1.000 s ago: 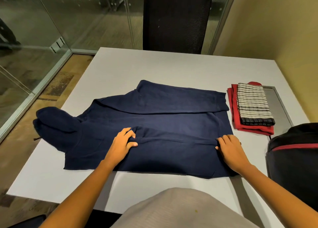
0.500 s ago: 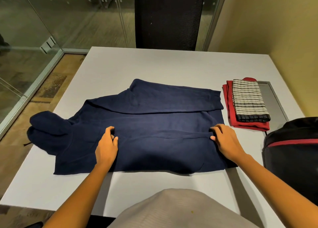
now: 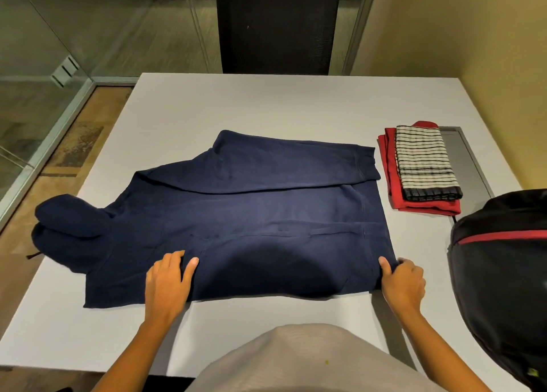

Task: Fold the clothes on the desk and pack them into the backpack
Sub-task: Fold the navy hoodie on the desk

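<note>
A navy hoodie (image 3: 251,211) lies flat across the white desk (image 3: 296,101), its hood hanging over the left edge and both sleeves folded in over the body. My left hand (image 3: 170,282) rests on the near part of the hoodie, fingers fairly straight and thumb spread. My right hand (image 3: 401,279) pinches the near right corner of the hem, thumb on top of the cloth. A black backpack (image 3: 503,279) with a red stripe stands at the desk's right edge. Beside it lie a folded red garment (image 3: 389,166) and, on top, a folded checked cloth (image 3: 423,160).
A black office chair (image 3: 275,24) stands behind the far side of the desk. Glass walls run along the left, and a yellow wall is on the right. A grey cable hatch (image 3: 464,157) is set into the desk under the folded pile.
Both hands have slid back toward me, from the hoodie's middle fold to its near part. The right hand has gone to the hem corner and taken hold of it.
</note>
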A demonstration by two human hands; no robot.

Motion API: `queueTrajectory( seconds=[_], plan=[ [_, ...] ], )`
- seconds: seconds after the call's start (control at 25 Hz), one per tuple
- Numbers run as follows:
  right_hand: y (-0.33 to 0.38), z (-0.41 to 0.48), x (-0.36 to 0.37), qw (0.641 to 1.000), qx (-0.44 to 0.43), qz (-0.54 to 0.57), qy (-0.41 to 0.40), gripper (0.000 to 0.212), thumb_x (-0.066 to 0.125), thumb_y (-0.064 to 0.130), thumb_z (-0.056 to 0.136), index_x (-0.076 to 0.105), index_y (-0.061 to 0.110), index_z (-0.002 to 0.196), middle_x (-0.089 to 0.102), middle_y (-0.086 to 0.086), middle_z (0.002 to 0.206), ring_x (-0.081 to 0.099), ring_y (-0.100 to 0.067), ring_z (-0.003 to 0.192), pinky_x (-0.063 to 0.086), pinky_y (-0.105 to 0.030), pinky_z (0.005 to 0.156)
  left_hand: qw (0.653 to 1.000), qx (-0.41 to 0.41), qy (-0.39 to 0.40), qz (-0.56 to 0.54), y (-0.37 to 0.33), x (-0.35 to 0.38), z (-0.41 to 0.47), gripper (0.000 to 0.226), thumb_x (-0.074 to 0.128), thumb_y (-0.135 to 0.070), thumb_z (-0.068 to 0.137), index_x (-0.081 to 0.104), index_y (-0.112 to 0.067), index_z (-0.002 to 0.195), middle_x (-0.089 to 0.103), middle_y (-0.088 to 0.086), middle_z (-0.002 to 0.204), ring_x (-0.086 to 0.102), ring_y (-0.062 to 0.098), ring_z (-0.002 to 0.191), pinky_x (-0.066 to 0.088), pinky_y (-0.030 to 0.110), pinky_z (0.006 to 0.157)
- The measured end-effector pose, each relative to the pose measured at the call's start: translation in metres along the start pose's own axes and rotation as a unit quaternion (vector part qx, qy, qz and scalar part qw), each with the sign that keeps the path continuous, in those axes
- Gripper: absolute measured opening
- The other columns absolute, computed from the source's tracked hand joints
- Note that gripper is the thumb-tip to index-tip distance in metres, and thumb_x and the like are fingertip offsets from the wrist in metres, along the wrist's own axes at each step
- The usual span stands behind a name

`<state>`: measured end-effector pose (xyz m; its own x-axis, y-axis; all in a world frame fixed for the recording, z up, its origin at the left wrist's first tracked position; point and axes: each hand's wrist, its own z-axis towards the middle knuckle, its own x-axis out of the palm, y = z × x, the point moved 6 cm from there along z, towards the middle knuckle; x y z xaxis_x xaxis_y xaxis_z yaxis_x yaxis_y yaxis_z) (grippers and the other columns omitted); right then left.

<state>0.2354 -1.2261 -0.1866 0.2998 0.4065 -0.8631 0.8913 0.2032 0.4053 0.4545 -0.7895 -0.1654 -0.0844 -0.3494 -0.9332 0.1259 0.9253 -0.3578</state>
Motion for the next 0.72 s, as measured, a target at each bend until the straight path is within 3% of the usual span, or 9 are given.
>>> queueTrajectory(
  seconds=[0.12, 0.24, 0.36, 0.48, 0.6, 0.64, 0.72],
  plan=[
    [0.010, 0.003, -0.002, 0.999, -0.014, 0.044, 0.029, 0.037, 0.061, 0.023, 0.094, 0.056, -0.011, 0.106, 0.062, -0.028, 0.105, 0.057, -0.045, 0.093, 0.044, -0.041, 0.069, 1.000, 0.012, 0.004, -0.006, -0.004, -0.007, 0.003, 0.028, 0.055, -0.033, 0.095, 0.062, -0.007, 0.102, 0.062, 0.005, 0.074, 0.058, 0.027, 0.073, 0.047, 0.040, 0.067],
    [0.012, 0.013, -0.015, 0.998, -0.041, 0.032, 0.019, 0.026, 0.060, 0.012, 0.095, 0.056, -0.013, 0.101, 0.063, -0.029, 0.100, 0.056, -0.040, 0.083, 0.035, -0.035, 0.065, 0.999, 0.014, -0.019, -0.032, -0.016, -0.021, 0.011, 0.019, 0.050, -0.032, 0.099, 0.060, -0.017, 0.090, 0.056, 0.000, 0.057, 0.052, 0.019, 0.053, 0.039, 0.032, 0.048],
    [0.002, 0.016, -0.018, 0.999, -0.039, 0.013, -0.009, 0.022, 0.060, 0.012, 0.095, 0.057, -0.010, 0.099, 0.061, -0.028, 0.100, 0.048, -0.032, 0.074, 0.041, -0.040, 0.063, 0.997, -0.011, 0.027, 0.065, -0.018, -0.021, 0.020, 0.031, 0.042, -0.043, 0.100, 0.059, -0.020, 0.088, 0.054, -0.001, 0.057, 0.049, 0.017, 0.053, 0.033, 0.028, 0.049],
    [0.008, 0.001, -0.022, 0.995, -0.062, -0.018, -0.079, 0.019, 0.058, 0.008, 0.095, 0.057, -0.007, 0.106, 0.059, -0.026, 0.102, 0.053, -0.040, 0.084, 0.046, -0.046, 0.067, 0.990, -0.051, 0.057, 0.121, -0.011, -0.015, 0.017, 0.039, 0.034, -0.052, 0.099, 0.055, -0.020, 0.089, 0.057, -0.002, 0.065, 0.050, 0.019, 0.059, 0.034, 0.030, 0.056],
    [0.041, -0.020, -0.027, 0.969, -0.206, -0.047, -0.128, 0.011, 0.058, -0.006, 0.087, 0.062, 0.003, 0.085, 0.061, -0.013, 0.072, 0.050, -0.026, 0.060, 0.039, -0.034, 0.049, 0.998, 0.005, -0.019, 0.055, 0.001, -0.027, 0.007, 0.034, 0.040, -0.039, 0.100, 0.061, -0.014, 0.090, 0.065, 0.004, 0.077, 0.056, 0.024, 0.067, 0.040, 0.036, 0.062],
    [0.055, -0.030, -0.020, 0.957, -0.263, -0.061, -0.105, 0.018, 0.059, -0.010, 0.081, 0.058, 0.007, 0.076, 0.055, -0.005, 0.062, 0.044, -0.021, 0.052, 0.033, -0.031, 0.045, 0.999, 0.010, -0.035, 0.033, 0.011, -0.032, 0.004, 0.032, 0.041, -0.033, 0.100, 0.063, -0.011, 0.091, 0.066, 0.006, 0.080, 0.058, 0.025, 0.069, 0.042, 0.038, 0.064],
    [0.080, -0.058, 0.003, 0.921, -0.378, -0.081, -0.051, 0.025, 0.065, -0.014, 0.069, 0.056, 0.009, 0.076, 0.048, -0.001, 0.062, 0.039, -0.019, 0.052, 0.030, -0.032, 0.046, 0.998, 0.042, -0.051, 0.020, 0.029, -0.042, -0.006, 0.035, 0.036, -0.025, 0.102, 0.065, -0.007, 0.096, 0.067, 0.010, 0.086, 0.060, 0.028, 0.073, 0.047, 0.041, 0.065]
  ],
)
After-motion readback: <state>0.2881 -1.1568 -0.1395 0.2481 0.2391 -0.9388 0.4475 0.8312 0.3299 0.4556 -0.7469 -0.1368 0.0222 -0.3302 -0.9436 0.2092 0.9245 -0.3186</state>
